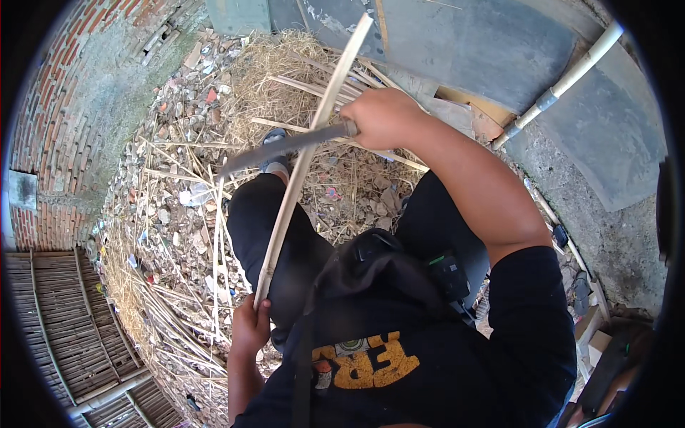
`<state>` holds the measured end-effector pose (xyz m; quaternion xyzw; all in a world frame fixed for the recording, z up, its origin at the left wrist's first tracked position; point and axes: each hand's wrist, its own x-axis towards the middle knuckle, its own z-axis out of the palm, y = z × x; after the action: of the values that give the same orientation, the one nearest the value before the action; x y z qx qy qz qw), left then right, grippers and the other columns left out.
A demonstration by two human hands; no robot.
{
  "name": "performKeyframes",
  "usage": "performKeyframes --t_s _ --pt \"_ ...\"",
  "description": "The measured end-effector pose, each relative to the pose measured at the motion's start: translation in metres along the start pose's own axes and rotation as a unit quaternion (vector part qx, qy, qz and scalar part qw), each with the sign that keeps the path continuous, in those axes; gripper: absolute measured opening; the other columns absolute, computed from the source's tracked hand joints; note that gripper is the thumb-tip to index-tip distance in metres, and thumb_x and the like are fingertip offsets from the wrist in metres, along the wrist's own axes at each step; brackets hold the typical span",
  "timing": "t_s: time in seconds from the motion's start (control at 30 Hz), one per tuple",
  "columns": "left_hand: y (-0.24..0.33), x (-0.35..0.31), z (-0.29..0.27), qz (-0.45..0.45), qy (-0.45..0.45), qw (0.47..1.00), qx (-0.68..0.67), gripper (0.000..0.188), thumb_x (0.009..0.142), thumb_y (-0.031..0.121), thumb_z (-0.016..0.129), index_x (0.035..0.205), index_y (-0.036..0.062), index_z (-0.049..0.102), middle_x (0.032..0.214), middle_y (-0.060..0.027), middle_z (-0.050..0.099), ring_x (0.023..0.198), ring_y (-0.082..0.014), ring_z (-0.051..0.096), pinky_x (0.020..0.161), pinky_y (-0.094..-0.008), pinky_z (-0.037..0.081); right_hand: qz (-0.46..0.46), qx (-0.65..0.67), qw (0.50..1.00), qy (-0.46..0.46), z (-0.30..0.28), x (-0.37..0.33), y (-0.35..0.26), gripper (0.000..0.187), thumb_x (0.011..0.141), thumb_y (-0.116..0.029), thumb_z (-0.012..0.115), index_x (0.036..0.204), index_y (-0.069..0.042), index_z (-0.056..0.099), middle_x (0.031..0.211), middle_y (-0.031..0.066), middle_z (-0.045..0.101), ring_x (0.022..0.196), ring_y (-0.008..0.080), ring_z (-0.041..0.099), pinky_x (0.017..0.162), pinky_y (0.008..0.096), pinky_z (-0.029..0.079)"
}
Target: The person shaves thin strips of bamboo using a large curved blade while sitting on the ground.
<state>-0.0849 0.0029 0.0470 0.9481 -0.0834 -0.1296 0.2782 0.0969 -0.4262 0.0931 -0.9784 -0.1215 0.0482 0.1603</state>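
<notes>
My left hand is closed around the lower end of a long, pale bamboo strip, which slants up and away past my left knee. In my right hand is the handle of a machete, its dark blade pointing left. The blade crosses the strip at about its middle; whether it touches or only passes over it I cannot tell. Most of the machete's handle is hidden inside my right fist.
Split bamboo strips and straw-like shavings lie over the rubble-strewn ground. A brick wall rises at the left, above a slatted bamboo panel. Grey sheets and a pale pole stand at the far right.
</notes>
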Motion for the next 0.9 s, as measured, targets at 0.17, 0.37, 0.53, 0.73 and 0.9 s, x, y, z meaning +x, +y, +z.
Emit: performKeyframes --t_s 0.17,0.37,0.53,0.73,0.9 --pt "0.001 0.001 -0.004 -0.009 -0.016 1.000 0.013 0.030 0.099 0.025 0.058 0.085 -0.0017 0.056 0.062 -0.0219 0.059 0.060 -0.0442 0.062 0.054 -0.0474 0.045 0.023 0.039 0.999 -0.023 0.017 0.023 0.047 0.027 0.072 -0.015 0.067 0.098 -0.009 0.071 0.082 0.0160 0.069 0.081 0.0361 0.068 0.072 0.0450 0.055" --pt "0.008 0.001 -0.012 -0.031 -0.031 0.999 -0.003 0.029 0.100 0.023 0.057 0.088 -0.0033 0.059 0.063 -0.0233 0.060 0.059 -0.0440 0.062 0.054 -0.0467 0.044 0.112 0.059 0.989 0.080 0.026 0.033 0.076 0.028 0.073 -0.017 0.065 0.099 -0.007 0.071 0.084 0.0170 0.070 0.082 0.0364 0.068 0.074 0.0453 0.054" --pt "0.011 0.003 -0.017 -0.063 -0.065 0.995 -0.036 0.029 0.099 0.023 0.058 0.089 -0.0040 0.060 0.063 -0.0227 0.060 0.059 -0.0413 0.062 0.054 -0.0455 0.045 0.024 0.009 0.999 -0.037 0.011 0.006 0.003 0.026 0.072 -0.015 0.066 0.097 -0.009 0.071 0.085 0.0153 0.070 0.081 0.0352 0.068 0.073 0.0463 0.054" --pt "0.005 0.001 0.001 0.006 0.001 0.999 0.041 0.027 0.098 0.021 0.059 0.084 -0.0021 0.058 0.061 -0.0209 0.059 0.055 -0.0404 0.061 0.051 -0.0446 0.044 0.045 0.083 0.993 -0.074 0.011 0.022 0.047 0.020 0.072 -0.012 0.065 0.091 -0.007 0.071 0.078 0.0161 0.068 0.076 0.0324 0.068 0.071 0.0457 0.054" --pt "0.010 -0.002 -0.003 -0.005 0.018 0.999 0.032 0.028 0.099 0.022 0.058 0.083 -0.0012 0.056 0.058 -0.0203 0.058 0.055 -0.0426 0.062 0.051 -0.0466 0.044 0.103 0.089 0.990 0.036 0.014 0.023 0.055 0.024 0.075 -0.016 0.064 0.094 -0.002 0.068 0.080 0.0197 0.067 0.081 0.0385 0.066 0.074 0.0460 0.052"
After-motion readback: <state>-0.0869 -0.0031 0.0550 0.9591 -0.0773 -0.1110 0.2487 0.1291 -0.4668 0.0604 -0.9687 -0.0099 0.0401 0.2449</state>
